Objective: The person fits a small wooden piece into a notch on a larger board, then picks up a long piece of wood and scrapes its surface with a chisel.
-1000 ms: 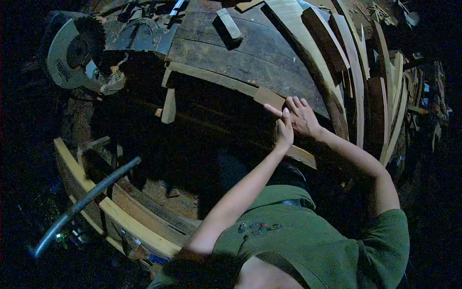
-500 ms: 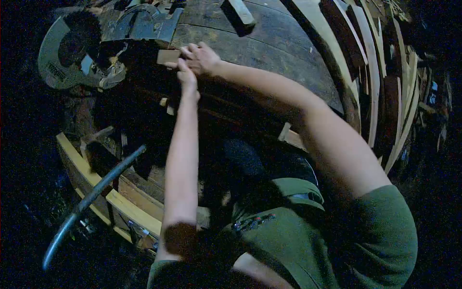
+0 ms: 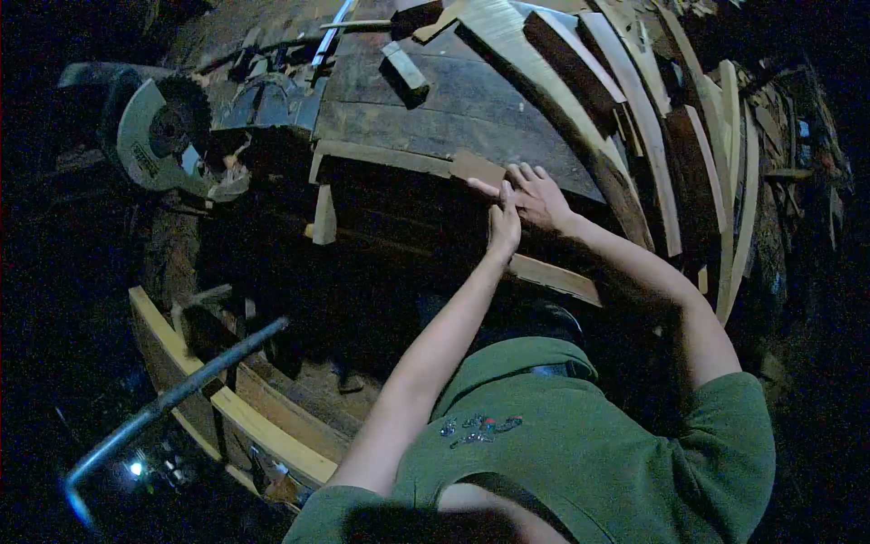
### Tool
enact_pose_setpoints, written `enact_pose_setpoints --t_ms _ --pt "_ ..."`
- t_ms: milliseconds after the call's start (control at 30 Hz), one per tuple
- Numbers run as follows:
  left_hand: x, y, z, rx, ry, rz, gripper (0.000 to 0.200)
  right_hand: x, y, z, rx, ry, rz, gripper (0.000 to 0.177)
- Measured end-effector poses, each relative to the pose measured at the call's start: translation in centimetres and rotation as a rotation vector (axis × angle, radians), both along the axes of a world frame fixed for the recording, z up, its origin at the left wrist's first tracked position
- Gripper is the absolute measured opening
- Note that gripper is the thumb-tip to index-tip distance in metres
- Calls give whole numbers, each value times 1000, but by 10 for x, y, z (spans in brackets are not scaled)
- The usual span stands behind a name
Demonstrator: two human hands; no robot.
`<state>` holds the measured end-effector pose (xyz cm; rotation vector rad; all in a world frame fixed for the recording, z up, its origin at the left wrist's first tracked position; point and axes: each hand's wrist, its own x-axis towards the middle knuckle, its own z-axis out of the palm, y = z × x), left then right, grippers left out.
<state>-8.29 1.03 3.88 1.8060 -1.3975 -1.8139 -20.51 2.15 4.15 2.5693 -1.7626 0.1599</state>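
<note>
Right hand (image 3: 541,199) grips block (image 3: 478,169), fingers slightly spread; left hand (image 3: 504,228) index extended, others unclear. Board (image 3: 390,157) left of fingertips. Likely pressing step; calls for even pressure.

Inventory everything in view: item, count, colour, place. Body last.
workbench: one, dark brown, upper centre
flat block: one, brown, workbench's near edge
offcut: one, pale, on workbench
circular saw: one, grey guard, upper left
long boards: several, overlapped, pale to brown, upper right
post: one, tan, below workbench's edge
slat: one, tan, centre
tube: one, blue-grey, lower left
timber frame: one, yellowish, lower left
light: one, white, lower left
Dark or cluttered rest: can't tell
shirt: one, green, lower centre
left hand: one, bare, at flat block
right hand: one, bare, on flat block
</note>
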Motion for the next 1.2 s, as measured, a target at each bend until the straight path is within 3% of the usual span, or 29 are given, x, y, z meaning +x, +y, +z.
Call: enact_pose_setpoints --t_ms 67,133,200,267,367,400,533,600,667,700,733,800,833,933,967,1200 --pt "-10 15 -3 -102 -8 196 84 -18 14 -1 -16 -45 -16 67" --pt "-1 7 10 -24 111 389 87 -32 17 8 6 -49 -320 77" --pt "13 -13 15 139 67 532 93 -49 18 11 -66 -7 -438 77" --pt "26 -39 -3 94 24 575 102 -58 19 7 -122 -34 -504 74" --pt "35 -66 -3 153 23 563 110 -61 35 7 -237 -54 -431 66" --pt "41 -77 -34 110 76 580 110 -60 40 10 -238 -44 -433 66" --pt "39 -70 -17 190 132 679 107 -40 57 23 -398 -72 -357 63" --pt "51 -67 -30 196 179 693 105 -23 65 12 -169 -95 -318 68" --pt "71 -70 -63 175 453 531 99 1 68 4 -37 -204 -349 66" --pt "69 -66 -55 179 436 599 94 13 68 6 -21 -442 -380 60" --pt "69 -64 -50 215 434 623 92 24 67 5 -18 -449 -354 60" --pt "71 -60 -47 210 499 601 91 42 62 3 17 -690 -518 53" --pt "59 -50 -37 117 467 737 89 47 60 0 33 -731 -553 41" --pt "58 -30 -20 87 403 795 79 49 57 5 69 -810 -557 33" --pt "65 -28 -34 75 403 760 72 49 59 7 49 -777 -553 32" --pt "64 -32 -39 70 367 713 65 44 57 10 65 -706 -479 54"
